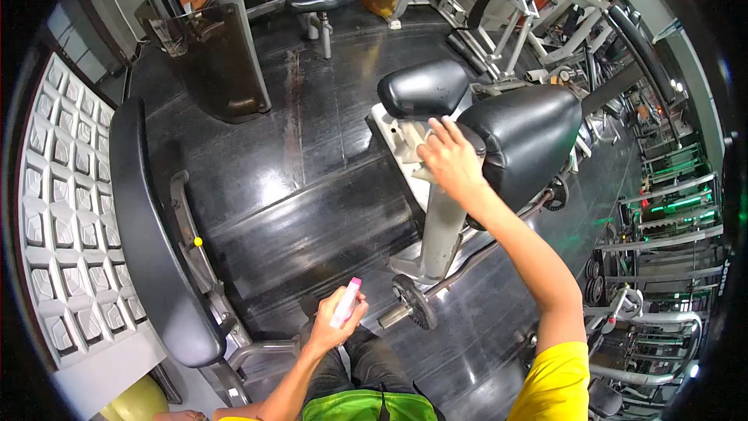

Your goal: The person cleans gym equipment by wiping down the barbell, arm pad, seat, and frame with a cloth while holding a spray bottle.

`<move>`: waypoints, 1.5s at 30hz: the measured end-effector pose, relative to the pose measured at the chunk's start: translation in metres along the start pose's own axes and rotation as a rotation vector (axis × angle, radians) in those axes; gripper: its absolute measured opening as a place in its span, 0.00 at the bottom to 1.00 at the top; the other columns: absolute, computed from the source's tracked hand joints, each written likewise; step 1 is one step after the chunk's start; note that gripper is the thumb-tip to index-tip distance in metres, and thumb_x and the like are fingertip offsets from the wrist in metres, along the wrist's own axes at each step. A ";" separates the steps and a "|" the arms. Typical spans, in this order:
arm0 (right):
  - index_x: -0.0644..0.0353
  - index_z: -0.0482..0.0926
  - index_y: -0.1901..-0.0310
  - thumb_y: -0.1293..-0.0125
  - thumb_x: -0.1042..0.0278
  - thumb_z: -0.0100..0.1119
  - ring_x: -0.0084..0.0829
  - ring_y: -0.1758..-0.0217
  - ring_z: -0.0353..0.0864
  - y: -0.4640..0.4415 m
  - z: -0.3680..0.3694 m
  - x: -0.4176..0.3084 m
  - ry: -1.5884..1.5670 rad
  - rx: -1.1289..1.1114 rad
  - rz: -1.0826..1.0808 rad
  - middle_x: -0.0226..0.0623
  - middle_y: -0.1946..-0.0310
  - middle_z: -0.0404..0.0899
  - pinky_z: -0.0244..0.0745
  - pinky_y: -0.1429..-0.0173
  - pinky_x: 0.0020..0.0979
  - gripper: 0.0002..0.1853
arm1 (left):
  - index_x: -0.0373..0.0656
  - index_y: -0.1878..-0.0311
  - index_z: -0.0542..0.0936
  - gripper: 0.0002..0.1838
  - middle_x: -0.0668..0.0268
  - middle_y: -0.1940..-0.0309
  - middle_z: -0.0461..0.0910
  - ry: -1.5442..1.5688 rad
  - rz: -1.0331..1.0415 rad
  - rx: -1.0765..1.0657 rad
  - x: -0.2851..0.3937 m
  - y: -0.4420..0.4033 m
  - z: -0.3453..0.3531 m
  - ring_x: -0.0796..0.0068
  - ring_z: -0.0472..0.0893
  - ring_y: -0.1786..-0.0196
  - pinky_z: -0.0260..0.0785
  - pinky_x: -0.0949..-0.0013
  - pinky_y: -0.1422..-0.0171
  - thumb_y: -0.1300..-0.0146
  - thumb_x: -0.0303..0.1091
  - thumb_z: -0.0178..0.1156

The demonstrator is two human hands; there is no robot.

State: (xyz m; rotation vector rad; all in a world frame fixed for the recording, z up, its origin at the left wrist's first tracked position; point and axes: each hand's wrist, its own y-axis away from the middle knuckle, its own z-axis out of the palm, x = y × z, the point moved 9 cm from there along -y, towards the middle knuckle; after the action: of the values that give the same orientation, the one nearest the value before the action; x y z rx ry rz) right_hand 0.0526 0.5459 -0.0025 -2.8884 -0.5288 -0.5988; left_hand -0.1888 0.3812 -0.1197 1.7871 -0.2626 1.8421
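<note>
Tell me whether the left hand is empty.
No, the left hand grips a slim pink-and-white object with a pink tip.

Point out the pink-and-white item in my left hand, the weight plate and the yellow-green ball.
Pink-and-white item (344, 311): head view, middle of its body.
Weight plate (406, 288): head view, upper face.
Yellow-green ball (139, 400): head view, visible curved side.

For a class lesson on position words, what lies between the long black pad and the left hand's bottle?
Between the pad and the bottle, the head view shows a metal frame, then dark floor.
</note>
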 end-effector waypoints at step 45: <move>0.60 0.74 0.41 0.40 0.75 0.62 0.50 0.37 0.71 0.109 -0.027 0.051 -0.423 0.660 0.735 0.53 0.41 0.70 0.67 0.35 0.41 0.23 | 0.39 0.60 0.78 0.07 0.68 0.75 0.78 0.016 -0.104 -0.024 -0.014 0.005 0.006 0.83 0.76 0.74 0.69 0.75 0.68 0.39 0.28 0.64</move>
State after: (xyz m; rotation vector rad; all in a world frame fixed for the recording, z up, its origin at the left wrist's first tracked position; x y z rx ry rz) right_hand 0.1261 0.4549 0.0354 -2.2911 0.2738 0.2613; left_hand -0.1866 0.3705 -0.1318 1.7354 -0.1818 1.7728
